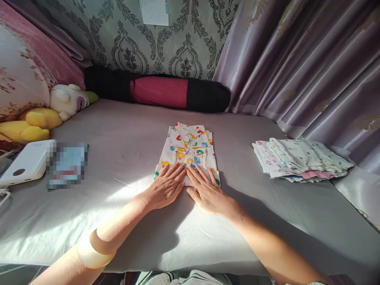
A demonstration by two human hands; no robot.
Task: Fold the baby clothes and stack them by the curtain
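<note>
Both hands, left hand (166,188) and right hand (208,192), press flat with fingers spread, gripping nothing, on a folded white shirt (188,148) printed with coloured hearts, mid-bed (124,138) on grey sheet; folded clothes (299,160) near right edge, curtain (303,59) behind.

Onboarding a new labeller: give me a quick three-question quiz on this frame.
1. True or false: both hands lie flat on the near edge of the folded shirt.
2. Which side of the shirt holds the stack of folded clothes? A) the person's left B) the person's right
3. What white thing lies near the bed's left edge?

Key
1. True: left hand and right hand press it, fingers spread.
2. B
3. A power bank, beside the plush toy.
</note>
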